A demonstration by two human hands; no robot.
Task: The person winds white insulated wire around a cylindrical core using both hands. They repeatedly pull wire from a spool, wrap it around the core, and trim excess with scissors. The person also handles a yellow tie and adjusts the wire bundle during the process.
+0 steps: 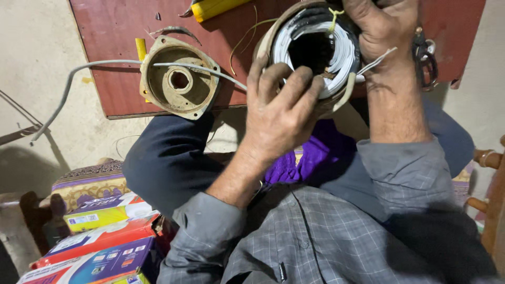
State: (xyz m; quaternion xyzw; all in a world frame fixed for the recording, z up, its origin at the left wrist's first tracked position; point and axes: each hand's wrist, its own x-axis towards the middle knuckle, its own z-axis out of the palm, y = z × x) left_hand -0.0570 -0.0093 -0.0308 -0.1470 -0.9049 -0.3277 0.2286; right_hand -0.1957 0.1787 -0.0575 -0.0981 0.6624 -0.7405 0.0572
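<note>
Left hand (pixel 281 108) gripping near rim of round metal stator (pixel 315 50), right hand (pixel 381 29) clasping far rim, white insulation lining bore, rusty square end cover (pixel 179 79) left.

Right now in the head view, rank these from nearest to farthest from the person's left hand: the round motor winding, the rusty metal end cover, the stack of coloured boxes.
1. Round motor winding: the left hand grips its lower edge, on the red board.
2. Rusty metal end cover: beside that hand, toward the picture's left, on the board's edge.
3. Stack of coloured boxes: lowest and leftmost in the picture, down by the floor.
</note>
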